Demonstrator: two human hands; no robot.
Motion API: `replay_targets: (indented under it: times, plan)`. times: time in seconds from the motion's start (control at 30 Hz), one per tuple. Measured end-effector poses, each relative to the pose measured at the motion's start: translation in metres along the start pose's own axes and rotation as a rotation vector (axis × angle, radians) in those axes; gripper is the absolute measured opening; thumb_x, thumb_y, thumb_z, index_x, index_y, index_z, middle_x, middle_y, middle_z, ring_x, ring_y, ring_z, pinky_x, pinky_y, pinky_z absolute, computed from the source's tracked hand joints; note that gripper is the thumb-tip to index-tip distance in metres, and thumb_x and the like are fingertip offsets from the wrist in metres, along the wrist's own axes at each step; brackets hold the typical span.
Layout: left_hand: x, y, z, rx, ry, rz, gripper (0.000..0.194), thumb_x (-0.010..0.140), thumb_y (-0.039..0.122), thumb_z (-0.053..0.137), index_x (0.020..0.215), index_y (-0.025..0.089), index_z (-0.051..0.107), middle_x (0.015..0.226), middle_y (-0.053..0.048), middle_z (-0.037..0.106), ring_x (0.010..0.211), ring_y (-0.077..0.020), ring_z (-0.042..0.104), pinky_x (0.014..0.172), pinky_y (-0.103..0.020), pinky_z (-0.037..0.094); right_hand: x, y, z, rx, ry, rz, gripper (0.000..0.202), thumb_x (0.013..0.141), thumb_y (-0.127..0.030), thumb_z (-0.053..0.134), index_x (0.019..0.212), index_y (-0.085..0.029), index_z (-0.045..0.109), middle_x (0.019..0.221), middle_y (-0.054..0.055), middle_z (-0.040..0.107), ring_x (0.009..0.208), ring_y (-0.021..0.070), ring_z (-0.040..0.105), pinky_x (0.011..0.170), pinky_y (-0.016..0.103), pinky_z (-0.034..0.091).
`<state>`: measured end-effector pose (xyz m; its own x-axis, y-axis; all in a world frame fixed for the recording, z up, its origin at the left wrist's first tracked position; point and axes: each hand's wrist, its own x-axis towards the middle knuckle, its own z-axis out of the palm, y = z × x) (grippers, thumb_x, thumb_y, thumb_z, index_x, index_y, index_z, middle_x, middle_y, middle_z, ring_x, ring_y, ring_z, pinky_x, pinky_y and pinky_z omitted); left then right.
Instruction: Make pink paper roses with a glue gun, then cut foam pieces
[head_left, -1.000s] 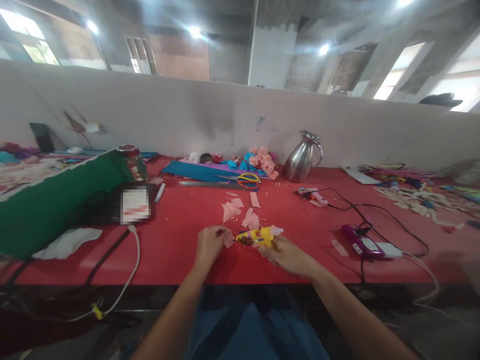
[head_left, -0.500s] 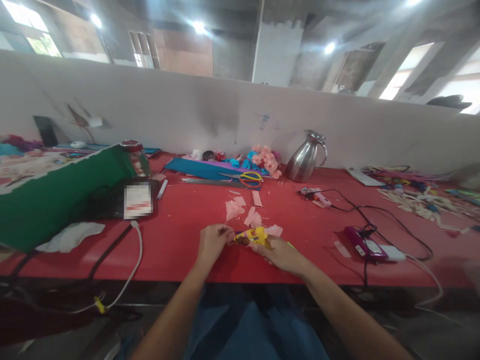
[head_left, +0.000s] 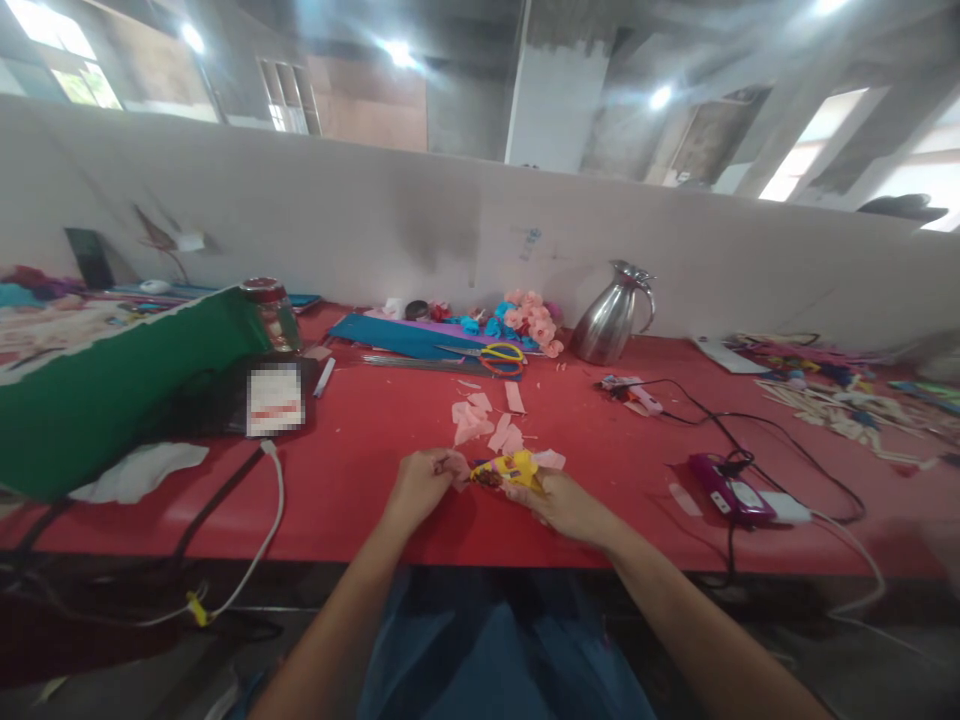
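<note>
My right hand [head_left: 564, 502] is closed around a yellow tube-like glue container [head_left: 516, 468] with coloured print, its narrow dark end facing left. My left hand [head_left: 424, 482] is closed in a pinch on a small piece of pink paper [head_left: 454, 466], right beside that narrow end. Whether tip and paper touch is too small to tell. Just beyond the hands lie crumpled pink paper pieces [head_left: 471, 420] and a pink paper strip [head_left: 514, 397]. Another pink scrap [head_left: 553, 459] shows behind my right hand.
Scissors [head_left: 491, 355] lie on blue sheets near pink paper flowers [head_left: 529, 318]. A steel jug [head_left: 609, 315] stands behind. At right are a pink glue gun [head_left: 637, 396] with its cord and a purple power strip [head_left: 727, 490]. A green panel [head_left: 135, 390] stands at left.
The pink paper in my left fingers now shows more plainly beside the yellow container's tip. My left hand has shifted slightly left; the right hand keeps its grip.
</note>
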<state>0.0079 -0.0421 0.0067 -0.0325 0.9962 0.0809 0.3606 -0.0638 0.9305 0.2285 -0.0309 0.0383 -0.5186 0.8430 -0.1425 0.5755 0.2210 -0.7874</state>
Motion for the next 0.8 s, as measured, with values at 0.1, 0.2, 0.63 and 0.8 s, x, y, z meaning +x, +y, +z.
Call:
replay_targets:
  times: [0.1, 0.2, 0.63, 0.8]
  plan:
    - [0.000, -0.003, 0.000, -0.010, 0.002, 0.000, 0.021, 0.068, 0.018, 0.047, 0.061, 0.020, 0.066, 0.058, 0.001, 0.066, 0.061, -0.0154, 0.062, 0.062, -0.023, 0.044, 0.002, 0.006, 0.001, -0.016, 0.050, 0.038, 0.045, 0.081, -0.058, 0.051, 0.091, -0.016, 0.064, 0.063, 0.001, 0.058, 0.059, 0.0147, 0.051, 0.055, 0.024, 0.036]
    - [0.001, -0.006, 0.000, -0.016, -0.001, -0.001, 0.020, 0.069, 0.019, 0.049, 0.060, 0.020, 0.066, 0.058, 0.000, 0.066, 0.061, -0.0156, 0.062, 0.063, -0.023, 0.043, 0.004, 0.009, 0.001, -0.031, 0.067, 0.009, 0.043, 0.082, -0.056, 0.051, 0.094, -0.017, 0.066, 0.068, 0.002, 0.062, 0.063, 0.0157, 0.054, 0.058, 0.025, 0.038]
    - [0.001, -0.009, -0.001, -0.056, 0.009, 0.018, 0.015, 0.067, 0.019, 0.054, 0.065, 0.019, 0.070, 0.060, 0.000, 0.068, 0.062, -0.0167, 0.062, 0.061, -0.024, 0.044, -0.011, 0.000, 0.008, -0.305, 0.156, -0.146, 0.036, 0.085, -0.049, 0.052, 0.109, -0.025, 0.063, 0.096, 0.005, 0.068, 0.085, 0.0210, 0.063, 0.071, 0.027, 0.042]
    - [-0.002, -0.014, -0.003, -0.128, 0.125, -0.016, 0.019, 0.066, 0.023, 0.060, 0.080, 0.017, 0.072, 0.078, -0.003, 0.072, 0.072, -0.0184, 0.063, 0.066, -0.026, 0.045, -0.008, 0.023, -0.028, -0.531, 0.327, 0.055, 0.042, 0.089, -0.053, 0.041, 0.112, -0.022, 0.058, 0.090, 0.007, 0.067, 0.080, 0.0219, 0.065, 0.063, 0.027, 0.040]
